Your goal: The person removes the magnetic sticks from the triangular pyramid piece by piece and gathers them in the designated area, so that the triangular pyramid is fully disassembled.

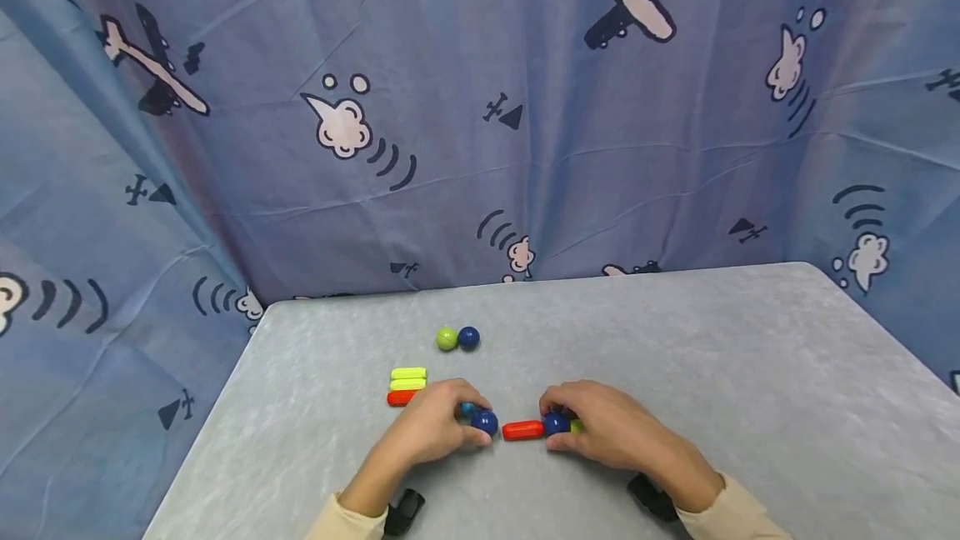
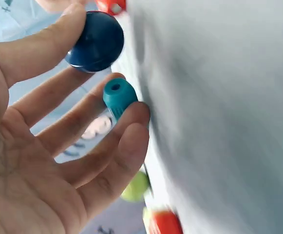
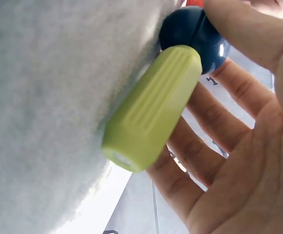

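My left hand (image 1: 430, 427) pinches a dark blue ball (image 2: 100, 41) between thumb and forefinger. A short teal rod (image 2: 119, 96) lies by its other fingers; whether it joins that ball cannot be made out. To the right, my right hand (image 1: 609, 426) pinches a second dark blue ball (image 3: 187, 31). From this ball a yellow-green ribbed rod (image 3: 153, 109) sticks out toward the palm, seemingly touching it. A red rod (image 1: 522, 430) lies on the ball's other side, its left end a small gap from the left hand's ball.
Two yellow rods (image 1: 408, 374) and a red rod (image 1: 400, 398) lie side by side beyond the left hand. A green ball (image 1: 446, 338) and a dark blue ball (image 1: 468, 337) sit farther back on the grey table (image 1: 675, 340). A patterned blue curtain (image 1: 450, 107) hangs behind.
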A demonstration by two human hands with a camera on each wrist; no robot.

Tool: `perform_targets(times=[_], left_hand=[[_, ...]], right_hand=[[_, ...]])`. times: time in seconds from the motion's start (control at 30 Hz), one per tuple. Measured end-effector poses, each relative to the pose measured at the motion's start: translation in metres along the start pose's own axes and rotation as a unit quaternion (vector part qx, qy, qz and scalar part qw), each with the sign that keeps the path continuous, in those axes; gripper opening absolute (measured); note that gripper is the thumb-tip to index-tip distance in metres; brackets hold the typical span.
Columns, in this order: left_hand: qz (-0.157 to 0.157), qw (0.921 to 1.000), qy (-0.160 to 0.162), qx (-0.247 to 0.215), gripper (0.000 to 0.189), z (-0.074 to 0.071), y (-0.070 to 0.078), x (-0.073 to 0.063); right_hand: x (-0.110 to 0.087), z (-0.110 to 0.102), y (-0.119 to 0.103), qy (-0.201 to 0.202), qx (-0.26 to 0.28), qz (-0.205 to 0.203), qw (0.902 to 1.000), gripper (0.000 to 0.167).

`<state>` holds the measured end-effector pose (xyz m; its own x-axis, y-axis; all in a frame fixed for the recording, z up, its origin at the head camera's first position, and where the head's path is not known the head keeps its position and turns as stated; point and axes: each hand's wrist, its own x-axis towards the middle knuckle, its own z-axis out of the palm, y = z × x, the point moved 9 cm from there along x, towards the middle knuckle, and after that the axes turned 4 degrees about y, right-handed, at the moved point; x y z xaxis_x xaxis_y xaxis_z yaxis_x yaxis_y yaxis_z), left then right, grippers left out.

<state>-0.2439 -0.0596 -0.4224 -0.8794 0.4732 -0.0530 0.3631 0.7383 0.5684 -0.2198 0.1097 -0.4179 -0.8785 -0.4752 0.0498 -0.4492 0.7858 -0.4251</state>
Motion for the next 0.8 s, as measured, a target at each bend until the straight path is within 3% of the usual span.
perform_targets(times=[0.13, 0.27, 0.37, 0.47, 0.63, 0.8], left_hand=[[0.027, 0.9979, -0.030, -0.050, 0.029, 0.009, 0.020, 0.017], [0.036, 0.9878, -0.070, -0.134, 0.028, 0.017, 0.034, 0.025], [0.033, 0.9765, -0.101, -0.187, 0.028, 0.023, 0.039, 0.027], [0.031, 0.9711, -0.111, -0.209, 0.029, 0.021, 0.037, 0.026], [0.025, 0.9803, -0.063, -0.186, 0.031, -0.006, 0.026, 0.031], [0.014, 0.9946, 0.023, -0.100, 0.035, -0.037, 0.019, 0.050]], right_hand=[[-0.001, -0.001, 0.002, 0.003, 0.004, 0.001, 1.0000, 0.025], [-0.002, -0.001, 0.003, 0.003, 0.010, 0.015, 0.9998, 0.033], [-0.003, -0.001, 0.004, 0.009, 0.016, 0.024, 0.9995, 0.040], [-0.002, -0.001, 0.002, 0.012, 0.011, 0.023, 0.9996, 0.047], [0.002, 0.006, 0.002, -0.012, 0.003, 0.041, 0.9991, 0.049], [0.004, 0.013, 0.007, -0.021, 0.010, 0.076, 0.9968, 0.042]])
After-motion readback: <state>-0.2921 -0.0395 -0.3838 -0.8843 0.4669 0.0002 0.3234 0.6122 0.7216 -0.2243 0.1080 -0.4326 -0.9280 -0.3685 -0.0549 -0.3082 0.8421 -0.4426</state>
